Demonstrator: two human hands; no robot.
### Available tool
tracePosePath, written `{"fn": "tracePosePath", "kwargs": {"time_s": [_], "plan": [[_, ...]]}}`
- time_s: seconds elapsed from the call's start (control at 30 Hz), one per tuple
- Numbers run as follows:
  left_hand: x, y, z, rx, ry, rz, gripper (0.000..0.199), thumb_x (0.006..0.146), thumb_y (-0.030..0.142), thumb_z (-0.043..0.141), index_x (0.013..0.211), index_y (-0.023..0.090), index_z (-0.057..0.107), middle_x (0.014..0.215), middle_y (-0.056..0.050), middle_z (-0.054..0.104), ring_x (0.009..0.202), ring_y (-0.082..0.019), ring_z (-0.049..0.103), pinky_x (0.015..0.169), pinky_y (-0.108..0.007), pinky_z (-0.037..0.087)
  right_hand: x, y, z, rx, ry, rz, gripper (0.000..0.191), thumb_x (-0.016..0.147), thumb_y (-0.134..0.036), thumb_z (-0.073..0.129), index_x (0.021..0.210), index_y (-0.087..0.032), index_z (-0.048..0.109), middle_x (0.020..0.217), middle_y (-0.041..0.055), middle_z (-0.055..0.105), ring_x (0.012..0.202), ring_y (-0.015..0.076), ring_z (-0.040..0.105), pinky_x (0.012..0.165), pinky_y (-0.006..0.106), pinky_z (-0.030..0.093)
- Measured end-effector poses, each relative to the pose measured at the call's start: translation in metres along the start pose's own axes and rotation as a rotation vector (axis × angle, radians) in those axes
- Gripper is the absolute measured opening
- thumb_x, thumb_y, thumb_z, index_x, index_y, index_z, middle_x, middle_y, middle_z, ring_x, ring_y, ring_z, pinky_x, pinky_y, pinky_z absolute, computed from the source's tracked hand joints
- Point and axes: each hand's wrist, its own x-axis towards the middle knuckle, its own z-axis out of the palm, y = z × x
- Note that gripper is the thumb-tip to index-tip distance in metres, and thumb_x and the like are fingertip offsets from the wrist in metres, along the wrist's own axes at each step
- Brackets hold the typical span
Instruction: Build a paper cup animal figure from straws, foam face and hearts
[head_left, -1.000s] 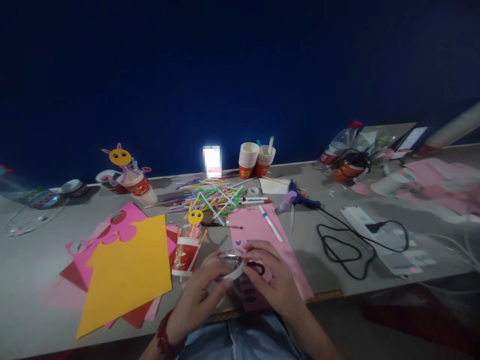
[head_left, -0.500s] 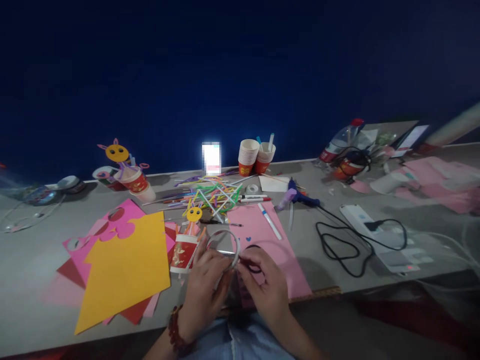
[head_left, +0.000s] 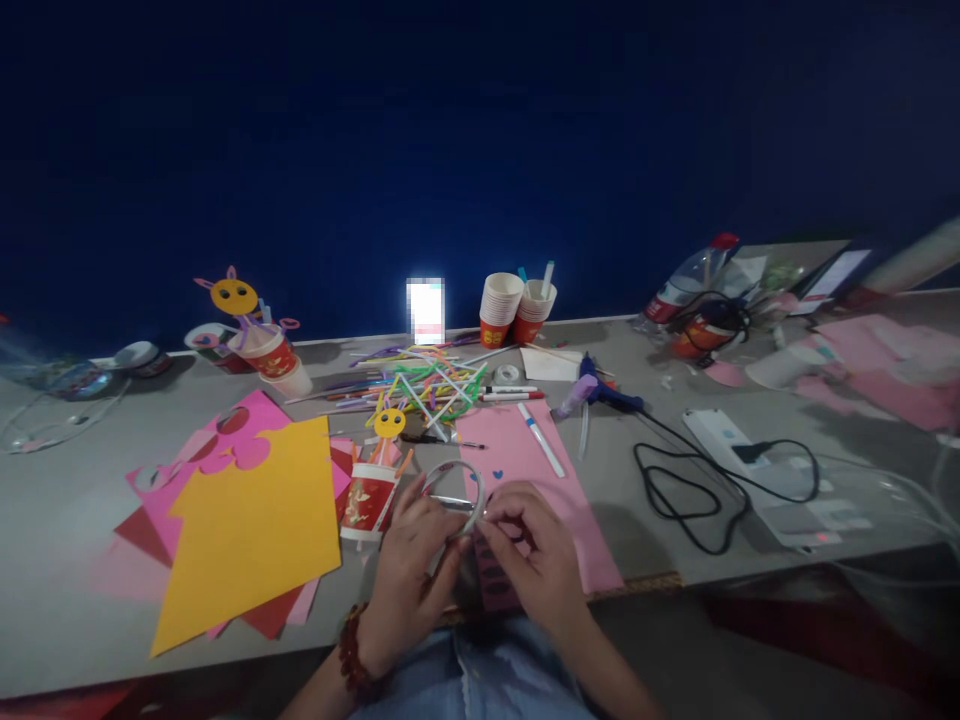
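My left hand (head_left: pixel 420 550) holds a pale, ring-shaped roll of tape (head_left: pixel 478 490) on edge, its fingers closed around the near side. At the roll's right rim my right hand (head_left: pixel 534 545) pinches thumb and fingers together; what lies between them is too small to make out. A dark curved shape shows behind the right fingers, mostly hidden. Through the ring a shiny strip is visible. Just left of the roll stands a red and white paper cup (head_left: pixel 369 505) with a yellow bunny-like face (head_left: pixel 389 423) above it. Pink paper (head_left: pixel 525 440) lies under the right hand.
Yellow paper (head_left: pixel 255 540) covers pink and red sheets at left. Behind are coloured pipe cleaners (head_left: pixel 439 385), stacked cups (head_left: pixel 501 310) and a second cup figure (head_left: pixel 266 350). To the right lie a blue glue gun (head_left: pixel 615 398), a power strip (head_left: pixel 724 450) and a looped black cord (head_left: pixel 637 480).
The right fingers have curled a little more at the roll's rim, and the dark loop behind them shows less. The left hand keeps its hold. The whole view has shifted slightly.
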Motion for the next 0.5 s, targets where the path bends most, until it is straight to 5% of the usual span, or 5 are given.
{"fn": "tracePosePath", "kwargs": {"time_s": [0.17,0.5], "plan": [[-0.0004,0.0014,0.0003,-0.002,0.051,-0.05,0.02,0.093,0.013,0.05,0.108,0.024,0.06,0.1,-0.005,0.071,0.098,-0.022,0.064,0.101,-0.043,0.041,-0.0045,0.0008,0.0008,0.068,-0.051,0.052,0.007,0.093,-0.017,0.056,0.091,-0.023,0.059,0.089,0.0034,0.063,0.085,0.0177,0.062,0.073,0.027,0.051],[0.0037,0.0037,0.0019,0.037,0.068,-0.095,0.022,0.088,0.011,0.045,0.094,0.022,0.064,0.078,-0.002,0.065,0.078,-0.02,0.058,0.08,-0.038,0.041,-0.0019,-0.0025,0.0019,0.011,-0.085,0.043,0.008,0.091,-0.016,0.06,0.085,-0.022,0.062,0.084,0.0028,0.065,0.08,0.0173,0.063,0.07,0.027,0.051]]}}
